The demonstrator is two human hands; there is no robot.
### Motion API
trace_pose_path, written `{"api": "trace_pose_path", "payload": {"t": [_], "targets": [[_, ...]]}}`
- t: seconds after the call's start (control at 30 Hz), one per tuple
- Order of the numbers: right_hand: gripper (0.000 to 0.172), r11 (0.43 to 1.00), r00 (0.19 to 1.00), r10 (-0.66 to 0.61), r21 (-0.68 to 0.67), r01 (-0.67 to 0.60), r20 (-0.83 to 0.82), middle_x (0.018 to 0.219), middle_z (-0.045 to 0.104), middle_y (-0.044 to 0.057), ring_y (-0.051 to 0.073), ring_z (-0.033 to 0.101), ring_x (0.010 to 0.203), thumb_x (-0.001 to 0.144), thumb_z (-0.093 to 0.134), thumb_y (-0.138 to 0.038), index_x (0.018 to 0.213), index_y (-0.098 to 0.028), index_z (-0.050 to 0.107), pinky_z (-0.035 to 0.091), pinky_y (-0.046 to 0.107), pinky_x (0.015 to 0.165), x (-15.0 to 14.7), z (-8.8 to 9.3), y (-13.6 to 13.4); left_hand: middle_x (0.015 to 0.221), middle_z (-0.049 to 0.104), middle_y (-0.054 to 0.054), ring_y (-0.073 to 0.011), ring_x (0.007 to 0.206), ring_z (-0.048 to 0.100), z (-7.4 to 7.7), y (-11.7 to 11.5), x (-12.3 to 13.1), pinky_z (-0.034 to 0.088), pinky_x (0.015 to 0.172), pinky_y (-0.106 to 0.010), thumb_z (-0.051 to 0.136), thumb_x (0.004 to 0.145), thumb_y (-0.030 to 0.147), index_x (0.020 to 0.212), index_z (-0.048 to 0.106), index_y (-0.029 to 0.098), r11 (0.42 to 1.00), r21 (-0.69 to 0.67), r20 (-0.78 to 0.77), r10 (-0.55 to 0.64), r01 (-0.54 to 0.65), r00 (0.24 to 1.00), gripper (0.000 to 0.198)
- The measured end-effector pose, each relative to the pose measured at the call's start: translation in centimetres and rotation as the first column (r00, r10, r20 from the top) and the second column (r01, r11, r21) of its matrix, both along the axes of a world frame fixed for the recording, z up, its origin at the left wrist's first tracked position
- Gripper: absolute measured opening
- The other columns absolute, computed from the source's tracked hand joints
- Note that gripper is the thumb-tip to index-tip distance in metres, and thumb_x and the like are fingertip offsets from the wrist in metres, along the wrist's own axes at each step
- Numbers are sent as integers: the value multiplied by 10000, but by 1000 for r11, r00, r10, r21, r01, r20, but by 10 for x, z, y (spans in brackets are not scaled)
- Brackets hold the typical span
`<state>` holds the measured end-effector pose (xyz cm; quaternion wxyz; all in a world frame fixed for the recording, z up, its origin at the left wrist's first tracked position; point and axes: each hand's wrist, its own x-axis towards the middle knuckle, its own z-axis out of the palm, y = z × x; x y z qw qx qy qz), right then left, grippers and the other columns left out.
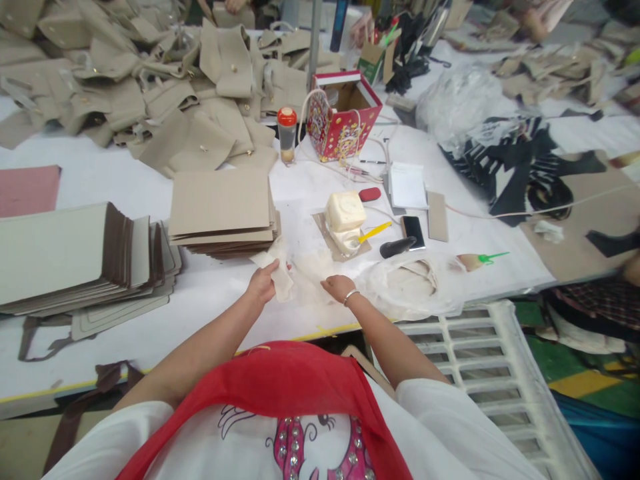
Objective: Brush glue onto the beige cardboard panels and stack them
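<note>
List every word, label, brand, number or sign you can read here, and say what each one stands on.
No text can be read in this view.
Red box: patterned print; any lettering is too small and blurred to read.
Green box: any print is too blurred to read.
White pad: no legible writing.
Shirt: a printed drawing, no readable words.

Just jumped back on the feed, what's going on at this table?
A person's left hand holds a pale, thin piece. The right hand is closed beside it, its grip unclear. Beyond the left hand lies a stack of beige panels; a cream container stands beyond the right.
</note>
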<state>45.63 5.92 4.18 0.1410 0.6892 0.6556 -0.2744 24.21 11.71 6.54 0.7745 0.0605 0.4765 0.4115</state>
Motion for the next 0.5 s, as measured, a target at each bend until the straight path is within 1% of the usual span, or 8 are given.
{"api": "trace_pose_path", "payload": {"t": [0.13,0.2,0.23,0.3,0.37,0.4,0.43,0.5], "targets": [[360,998,1000,1,-63,0,6,940,659,117,219,594,888,849,422,-411,896,-149,663,397,273,719,6,-1,-1,767,675,-84,-207,740,659,-3,-8,-6,539,735,-374,673,697,179,893,598,96,997,55,-49,-44,47,998,226],[371,996,1000,-9,-83,11,17,961,644,126,231,593,885,810,477,-452,922,-144,649,406,284,724,10,2,-4,767,680,-84,-208,747,659,-6,-12,-9,539,734,-363,699,674,194,896,605,97,992,87,-82,-80,88,993,260],[407,997,999,-31,-64,33,27,991,629,134,235,590,889,788,498,-483,959,-141,634,409,290,729,12,4,-6,775,683,-84,-209,757,658,-7,-14,-9,537,738,-358,711,661,199,901,609,98,988,102,-86,-105,114,991,279],[504,991,993,-118,66,116,20,1069,586,148,233,574,911,760,509,-542,1047,-136,590,405,293,750,12,9,-8,809,688,-88,-214,784,654,-8,-19,-7,531,748,-355,733,634,207,925,614,101,976,126,-73,-169,177,983,332],[522,951,974,-203,218,221,-103,1062,578,134,205,560,908,773,469,-573,1045,-141,581,391,272,762,6,14,-9,842,690,-98,-226,812,649,-8,-25,-1,522,763,-362,754,603,215,949,618,99,959,140,-53,-243,248,969,390],[501,933,953,-212,247,263,-215,1000,598,112,183,558,876,795,427,-575,990,-147,599,386,255,750,1,16,-8,852,690,-104,-234,823,647,-8,-29,4,516,771,-368,764,586,218,953,620,95,949,150,-50,-274,278,960,413],[492,927,918,-202,236,292,-342,908,613,83,160,555,824,819,374,-574,909,-153,613,382,239,722,-5,17,-7,857,690,-109,-241,828,645,-8,-32,8,510,779,-373,774,568,219,952,623,90,939,162,-55,-297,302,953,432],[521,935,802,-183,150,320,-568,683,577,21,122,517,673,831,308,-585,716,-162,589,366,218,625,-20,18,-3,868,689,-115,-250,837,641,-7,-39,17,499,795,-382,789,539,222,953,625,84,924,194,-80,-320,329,944,466]]}}
